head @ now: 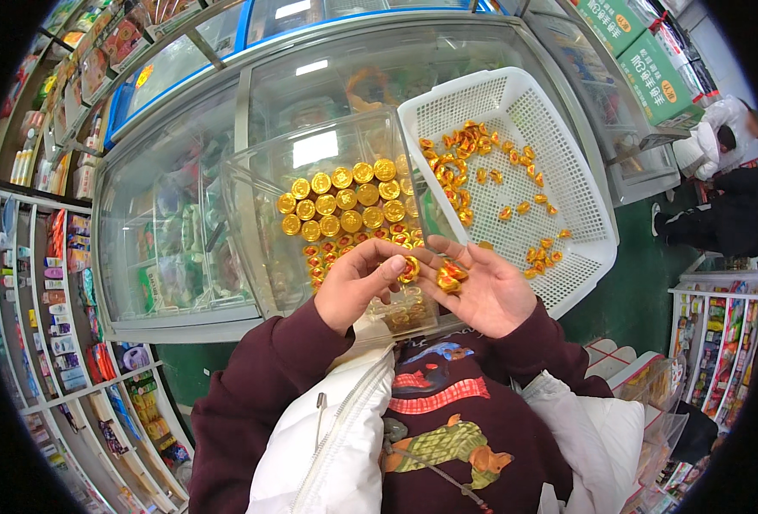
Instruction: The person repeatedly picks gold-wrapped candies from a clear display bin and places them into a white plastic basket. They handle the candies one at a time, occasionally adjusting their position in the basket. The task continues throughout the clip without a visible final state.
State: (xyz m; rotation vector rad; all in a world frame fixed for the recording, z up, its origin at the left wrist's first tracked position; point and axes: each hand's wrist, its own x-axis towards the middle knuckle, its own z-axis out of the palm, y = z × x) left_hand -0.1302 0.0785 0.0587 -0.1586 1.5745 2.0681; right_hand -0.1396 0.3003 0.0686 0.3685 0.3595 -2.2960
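Note:
A gold-foil candy with a red mark is pinched between thumb and fingers of my left hand. My right hand lies palm up beside it, cupping several similar foil candies on its fingers. Both hands are over the near right edge of a clear plastic box. Inside that box, gold foil coins lie in rows, with ingot-shaped foil candies in rows nearer me. My hands cover part of those rows. At the right, a white perforated plastic basket holds loose foil candies.
Box and basket rest on a glass-topped chest freezer with packaged goods inside. Stocked shelves stand at the left, and more shelves at the right. Green cartons sit at the upper right. People are at the far right.

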